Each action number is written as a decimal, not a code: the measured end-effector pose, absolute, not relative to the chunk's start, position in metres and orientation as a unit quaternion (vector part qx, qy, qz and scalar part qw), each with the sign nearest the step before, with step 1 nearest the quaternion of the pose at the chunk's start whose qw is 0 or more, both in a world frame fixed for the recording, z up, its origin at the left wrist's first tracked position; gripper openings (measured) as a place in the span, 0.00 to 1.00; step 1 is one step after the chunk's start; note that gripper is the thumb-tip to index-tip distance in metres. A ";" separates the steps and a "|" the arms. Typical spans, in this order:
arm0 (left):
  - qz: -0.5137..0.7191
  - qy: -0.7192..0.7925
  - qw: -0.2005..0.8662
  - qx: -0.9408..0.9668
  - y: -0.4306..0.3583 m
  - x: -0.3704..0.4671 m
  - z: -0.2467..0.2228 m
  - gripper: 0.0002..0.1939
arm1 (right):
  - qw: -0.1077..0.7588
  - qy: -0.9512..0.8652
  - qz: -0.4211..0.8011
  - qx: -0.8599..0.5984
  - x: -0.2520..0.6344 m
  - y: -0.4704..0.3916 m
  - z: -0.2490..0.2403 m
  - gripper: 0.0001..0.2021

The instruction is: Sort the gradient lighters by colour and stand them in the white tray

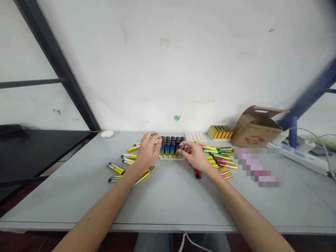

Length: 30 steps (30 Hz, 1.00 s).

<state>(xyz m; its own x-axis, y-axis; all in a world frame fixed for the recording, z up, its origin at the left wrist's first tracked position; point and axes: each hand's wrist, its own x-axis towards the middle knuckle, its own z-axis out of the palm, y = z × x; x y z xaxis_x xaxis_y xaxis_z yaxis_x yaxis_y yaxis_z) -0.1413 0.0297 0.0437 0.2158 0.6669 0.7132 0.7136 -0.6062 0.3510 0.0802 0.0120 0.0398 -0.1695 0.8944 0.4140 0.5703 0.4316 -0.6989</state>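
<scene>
In the middle of the table stands a white holed tray (172, 158), filled with upright, battery-like cylinders (172, 148) that have black tops and blue-green bodies. My left hand (147, 150) is at the tray's left side, its fingers bent but apart, with nothing visible in them. At the right front corner of the tray, my right hand (195, 154) pinches a black-topped cylinder (180, 148) between thumb and fingers. Partly under that hand lies a red piece with a black end (197, 173). Yellow pieces with clear, black-tipped ends (116, 168) are scattered around my left hand.
Several shiny yellow, red and green strips (223, 161) lie on the right. Behind them are an empty white holed tray (196, 137), a tray of yellow cylinders (220, 132) and an open cardboard box (252, 131). A white power strip (299, 154) with cables stands far right; a small white case (107, 133) sits back left.
</scene>
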 end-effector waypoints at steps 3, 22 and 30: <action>-0.440 -0.442 0.030 -0.781 0.031 -0.141 0.043 0.14 | 0.410 -0.748 0.136 -0.504 0.078 0.012 0.036 0.11; -0.291 -0.613 -0.005 -0.735 0.069 -0.171 0.013 0.15 | 0.411 -0.729 0.014 -0.548 0.096 0.023 0.033 0.21; -0.252 -0.599 -0.003 -0.760 0.071 -0.172 0.009 0.18 | 0.298 -0.786 0.083 -0.535 0.095 0.019 0.027 0.37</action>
<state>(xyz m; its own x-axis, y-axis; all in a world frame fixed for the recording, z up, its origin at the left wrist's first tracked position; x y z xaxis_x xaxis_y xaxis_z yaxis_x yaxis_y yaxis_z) -0.1718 0.0708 0.0092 0.1556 0.9122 0.3790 0.9089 -0.2825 0.3067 0.0949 0.0193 0.0271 -0.2494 0.8908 0.3799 0.7923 0.4132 -0.4489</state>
